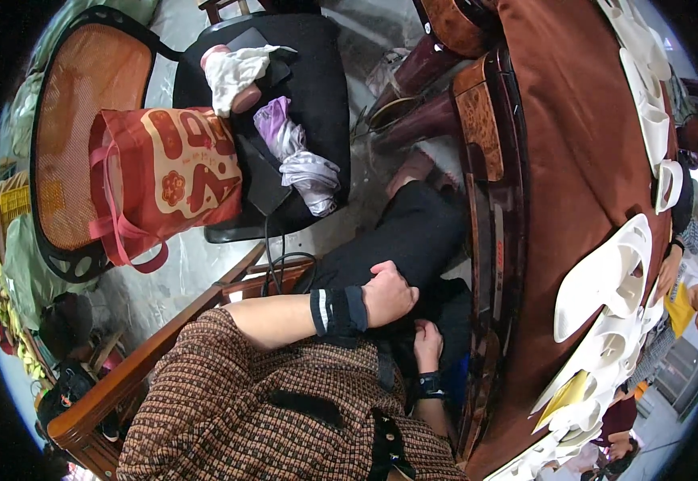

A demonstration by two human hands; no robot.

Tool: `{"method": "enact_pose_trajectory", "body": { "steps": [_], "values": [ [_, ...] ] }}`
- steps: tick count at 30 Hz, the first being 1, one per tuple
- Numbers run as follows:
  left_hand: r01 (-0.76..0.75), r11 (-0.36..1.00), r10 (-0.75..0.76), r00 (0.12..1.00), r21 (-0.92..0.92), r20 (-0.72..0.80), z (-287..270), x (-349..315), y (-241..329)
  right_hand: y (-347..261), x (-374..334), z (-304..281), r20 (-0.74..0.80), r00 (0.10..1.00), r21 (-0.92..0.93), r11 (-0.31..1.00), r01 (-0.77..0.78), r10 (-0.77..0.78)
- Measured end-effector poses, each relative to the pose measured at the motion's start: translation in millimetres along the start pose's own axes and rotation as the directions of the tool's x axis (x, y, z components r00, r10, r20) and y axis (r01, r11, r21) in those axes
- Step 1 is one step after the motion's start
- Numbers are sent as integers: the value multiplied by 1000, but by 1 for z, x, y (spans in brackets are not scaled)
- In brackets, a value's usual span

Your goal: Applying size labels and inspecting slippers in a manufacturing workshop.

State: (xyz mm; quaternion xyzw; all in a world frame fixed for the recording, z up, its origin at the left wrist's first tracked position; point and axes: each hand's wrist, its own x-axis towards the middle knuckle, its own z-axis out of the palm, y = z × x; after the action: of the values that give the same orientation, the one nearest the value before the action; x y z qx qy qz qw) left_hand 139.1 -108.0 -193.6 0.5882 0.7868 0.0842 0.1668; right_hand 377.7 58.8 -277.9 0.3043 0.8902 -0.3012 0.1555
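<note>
My left hand [390, 295] is a closed fist above my dark trousers [405, 232], with a black band [338, 311] carrying a pale stripe round its wrist. Its inner side faces away, so anything in it is hidden. Lower and closer to the table, my right hand [427, 346] has its fingers curled in. A dark wristband [430, 386] sits below it, and I cannot see what, if anything, those fingers hold. The two hands are apart. Both are at my lap, beside the carved wooden table edge [489, 264].
White slipper-shaped pieces [605, 268] line the brown-covered table [561, 144] at right. On a black mesh-backed chair [317, 72] at upper left lie a red tote bag [164, 176], a white cloth [240, 72] and a lilac-grey cloth bundle [305, 168]. Black cables [281, 260] hang below. Other people are beyond the table.
</note>
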Motion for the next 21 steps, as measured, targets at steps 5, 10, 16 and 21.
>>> {"method": "enact_pose_trajectory", "body": {
  "steps": [5, 10, 16, 21],
  "values": [
    [1, 999, 0, 999, 39, -40, 9, 3, -1, -4, 1, -3, -22, 999, 3, 999, 34, -34],
    [-7, 999, 8, 1000, 50, -17, 9, 10, -5, -4, 0, -4, -49, 999, 29, 999, 22, -20],
    [1, 999, 0, 1000, 50, -20, 9, 9, -7, -7, 4, -6, -15, 1000, 20, 1000, -1, 1],
    [4, 999, -3, 1000, 32, -19, 9, 6, -4, -9, 5, -5, -15, 1000, 31, 1000, 6, -5]
  ]
}}
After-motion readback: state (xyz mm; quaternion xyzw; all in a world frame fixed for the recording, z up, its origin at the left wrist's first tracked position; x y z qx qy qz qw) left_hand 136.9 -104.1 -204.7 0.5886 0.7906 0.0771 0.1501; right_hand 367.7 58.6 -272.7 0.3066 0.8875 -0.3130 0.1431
